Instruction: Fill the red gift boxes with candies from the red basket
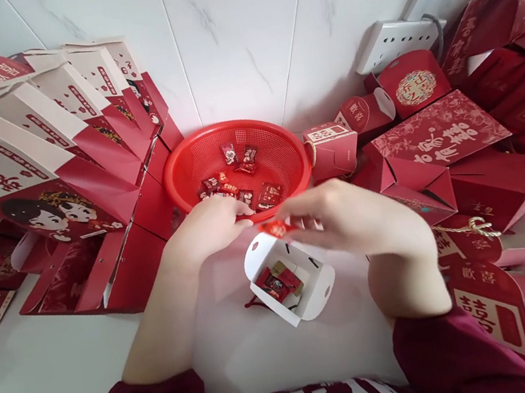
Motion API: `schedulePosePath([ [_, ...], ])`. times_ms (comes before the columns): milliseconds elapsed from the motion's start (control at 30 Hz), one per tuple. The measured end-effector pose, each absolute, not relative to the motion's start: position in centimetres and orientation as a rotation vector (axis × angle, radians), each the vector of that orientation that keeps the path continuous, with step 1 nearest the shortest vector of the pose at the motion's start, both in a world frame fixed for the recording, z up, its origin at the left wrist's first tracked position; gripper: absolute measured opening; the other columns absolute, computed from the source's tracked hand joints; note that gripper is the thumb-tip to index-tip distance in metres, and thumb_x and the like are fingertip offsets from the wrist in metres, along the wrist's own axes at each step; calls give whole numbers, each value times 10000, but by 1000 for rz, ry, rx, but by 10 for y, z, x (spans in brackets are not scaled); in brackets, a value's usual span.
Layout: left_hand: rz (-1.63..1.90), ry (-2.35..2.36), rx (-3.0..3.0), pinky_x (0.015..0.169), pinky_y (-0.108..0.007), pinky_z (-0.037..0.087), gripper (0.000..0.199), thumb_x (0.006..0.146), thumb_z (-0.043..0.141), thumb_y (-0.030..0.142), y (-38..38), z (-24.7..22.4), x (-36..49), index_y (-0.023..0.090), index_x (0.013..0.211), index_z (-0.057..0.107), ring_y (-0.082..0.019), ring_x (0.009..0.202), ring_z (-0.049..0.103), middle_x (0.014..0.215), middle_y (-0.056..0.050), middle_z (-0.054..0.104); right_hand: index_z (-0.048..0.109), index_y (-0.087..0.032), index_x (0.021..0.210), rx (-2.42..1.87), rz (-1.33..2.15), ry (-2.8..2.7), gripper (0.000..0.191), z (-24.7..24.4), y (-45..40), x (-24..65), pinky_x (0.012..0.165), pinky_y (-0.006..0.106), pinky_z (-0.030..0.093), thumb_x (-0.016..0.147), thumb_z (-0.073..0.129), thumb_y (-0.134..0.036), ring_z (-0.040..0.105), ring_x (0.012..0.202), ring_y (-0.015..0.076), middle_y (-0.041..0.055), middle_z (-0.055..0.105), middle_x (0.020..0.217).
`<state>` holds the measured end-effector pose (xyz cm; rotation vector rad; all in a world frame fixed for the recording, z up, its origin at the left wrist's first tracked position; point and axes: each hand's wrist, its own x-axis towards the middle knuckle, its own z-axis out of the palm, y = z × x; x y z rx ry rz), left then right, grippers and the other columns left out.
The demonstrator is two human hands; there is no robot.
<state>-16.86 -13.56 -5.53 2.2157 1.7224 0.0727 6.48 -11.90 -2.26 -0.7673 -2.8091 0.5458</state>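
My right hand (319, 217) pinches a small red-wrapped candy (278, 227) just above the far end of an open gift box (312, 299). The box is white inside, with its end flaps spread. Inside lie a dark red packet (272, 284) and a gold-coloured packet (286, 273). My left hand (214, 224) is over the near rim of a red plastic basket (173, 178). Its thumb and forefinger stand apart with nothing visible between them; the other fingers are hidden. Several wrapped candies (269, 193) lie in the basket.
Standing at the left is a row of tall red and white gift boxes (21, 170). Many red gift boxes (437, 130) are piled along the right. A white power strip (397, 40) rests against the tiled wall (236, 40). Everything stands on a white table (93, 359).
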Motion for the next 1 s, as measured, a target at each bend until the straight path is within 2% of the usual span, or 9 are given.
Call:
schedulePosePath([
  [200, 163, 1756, 2343, 863, -308, 474, 407, 908, 380, 100, -157, -46, -151, 206, 1172, 672, -227, 1134, 620, 1332, -65, 625, 619, -194, 1160, -968, 298, -2950, 243, -31, -155, 92, 656, 344, 492, 985, 510, -323, 684, 805, 247, 89, 709, 949],
  [300, 157, 1692, 2293, 687, -288, 466, 282, 975, 396, 288, -172, -31, -143, 209, 961, 666, -196, 871, 661, 1025, -42, 708, 595, -215, 1197, -893, 357, -2893, 249, -22, -166, 105, 704, 368, 527, 1003, 478, -318, 688, 848, 243, 90, 704, 1025],
  [367, 38, 1721, 2176, 571, -283, 417, 314, 965, 433, 417, -179, -23, -141, 203, 839, 626, -179, 675, 626, 798, -21, 682, 586, -227, 1200, -869, 390, -2876, 238, -17, -171, 112, 693, 374, 536, 991, 502, -307, 687, 832, 238, 75, 705, 992],
  [433, -56, 1712, 2114, 541, -279, 396, 285, 927, 494, 447, -183, -20, -141, 206, 840, 618, -177, 635, 616, 760, -10, 671, 578, -226, 1202, -891, 410, -2886, 257, -18, -174, 118, 671, 379, 542, 952, 572, -287, 683, 820, 239, 68, 697, 979],
  [567, 26, 1471, 2164, 760, -264, 481, 266, 953, 473, 370, -186, -16, -147, 269, 1130, 644, -200, 964, 673, 1088, -8, 709, 590, -219, 1155, -876, 349, -2908, 361, -26, -175, 122, 793, 435, 550, 821, 725, -206, 652, 963, 278, 94, 655, 1111],
  [700, -2, 1087, 2277, 1114, -294, 361, 479, 941, 545, 343, -189, -7, -157, 353, 1417, 499, -224, 1383, 455, 1479, 9, 516, 547, -228, 1224, -832, 279, -2873, 455, -33, -174, 116, 926, 478, 507, 809, 718, -160, 586, 1159, 310, 126, 586, 1297],
  [800, -36, 974, 2322, 1189, -331, 280, 799, 786, 751, 376, -190, -12, -154, 378, 1497, 387, -265, 1480, 304, 1578, 9, 384, 567, -188, 1128, -971, 269, -2928, 307, -37, -170, 109, 809, 433, 526, 846, 687, -207, 655, 1012, 302, 122, 666, 1126],
  [867, -11, 1148, 2356, 1196, -375, 269, 906, 750, 772, 371, -190, -24, -145, 342, 1532, 315, -296, 1504, 233, 1623, -28, 290, 577, -187, 1035, -999, 334, -3004, 170, -39, -167, 105, 701, 369, 507, 876, 635, -202, 684, 864, 270, 82, 701, 964],
  [1000, -42, 1444, 2375, 1182, -404, 280, 806, 799, 683, 264, -186, -52, -122, 246, 1512, 309, -287, 1506, 208, 1638, -88, 229, 585, -201, 1007, -884, 467, -3046, 141, -40, -159, 100, 685, 317, 460, 901, 520, -135, 684, 811, 233, 55, 717, 918],
])
